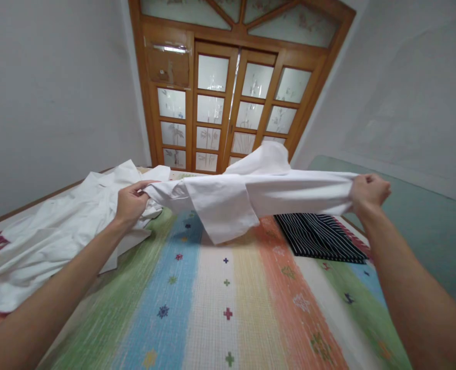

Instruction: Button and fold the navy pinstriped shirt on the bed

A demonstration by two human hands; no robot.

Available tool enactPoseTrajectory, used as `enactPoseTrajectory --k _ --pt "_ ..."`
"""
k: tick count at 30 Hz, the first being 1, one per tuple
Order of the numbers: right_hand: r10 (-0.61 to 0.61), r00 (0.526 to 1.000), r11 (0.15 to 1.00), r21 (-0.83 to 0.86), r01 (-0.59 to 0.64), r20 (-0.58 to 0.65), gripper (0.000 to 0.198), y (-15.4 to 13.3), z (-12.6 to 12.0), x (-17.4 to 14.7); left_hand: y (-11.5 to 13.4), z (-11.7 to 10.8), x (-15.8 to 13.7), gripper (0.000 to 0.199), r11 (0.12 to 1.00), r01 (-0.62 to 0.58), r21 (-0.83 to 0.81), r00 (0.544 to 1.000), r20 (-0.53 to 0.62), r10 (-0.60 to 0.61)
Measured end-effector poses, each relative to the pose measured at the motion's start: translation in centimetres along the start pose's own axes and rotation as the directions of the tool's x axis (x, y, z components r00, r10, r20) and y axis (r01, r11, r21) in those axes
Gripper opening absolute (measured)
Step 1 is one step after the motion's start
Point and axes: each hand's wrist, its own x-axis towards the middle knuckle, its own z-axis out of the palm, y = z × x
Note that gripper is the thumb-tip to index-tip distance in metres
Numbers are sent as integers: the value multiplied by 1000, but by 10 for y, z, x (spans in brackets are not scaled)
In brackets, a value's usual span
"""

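Observation:
A white garment, perhaps a shirt, is stretched level in the air between my two hands. My left hand pinches its left end, and my right hand is closed in a fist round the right end. One flap hangs down in the middle, while another part stands or swings up behind it. Which part of the garment each hand grips cannot be made out. Below lies a striped, multicoloured cloth with small star and cross motifs.
A heap of white clothes lies at the left, beside my left forearm. On the right is a folded black cloth with white stripes. A pale green panel runs along the right side. Wooden glazed doors stand beyond.

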Motion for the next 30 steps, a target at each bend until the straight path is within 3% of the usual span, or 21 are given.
enactPoseTrajectory --k 3,6,8,10,12,14,17,18,20,22,24,25,26,30 --pt "51 975 992 -127 -24 215 26 27 6 2 -11 -9 -17 27 997 -12 75 962 271 -9" --pt "-26 914 979 -173 105 406 16 33 21 -13 -24 -7 -34 28 981 -79 177 878 479 -16" --pt "-137 856 970 -108 218 498 11 27 33 -37 -29 -1 -43 35 963 -90 254 854 518 -56" --pt "-255 769 946 -11 323 586 9 13 45 -70 -31 8 -52 40 933 -97 346 868 488 -91" --pt "-442 515 852 163 498 735 13 -4 53 -112 -29 16 -62 36 877 -152 456 886 455 -83" --pt "-479 271 795 282 537 835 23 -20 56 -155 -24 23 -74 26 785 -247 568 878 475 -68" --pt "-397 6 775 332 538 918 37 -40 57 -212 -15 28 -92 23 650 -330 684 840 528 -129" --pt "-359 -46 766 322 556 932 40 -44 57 -226 -12 28 -97 27 625 -333 706 829 535 -162" --pt "-368 -50 741 325 588 928 38 -49 59 -247 -9 29 -105 33 609 -300 734 817 527 -232" --pt "-429 -25 741 368 561 903 28 -53 62 -257 -8 28 -108 40 617 -237 750 811 502 -299" --pt "-497 4 781 446 437 868 16 -56 65 -257 -9 28 -109 42 624 -188 759 805 483 -345" --pt "-530 50 803 482 349 847 13 -58 67 -253 -10 28 -109 42 625 -178 760 804 479 -353" --pt "-557 127 819 516 252 821 12 -61 67 -248 -12 28 -109 41 626 -177 759 802 480 -356" --pt "-494 538 777 624 -79 683 20 -67 63 -212 -20 32 -107 38 646 -205 735 796 509 -327"
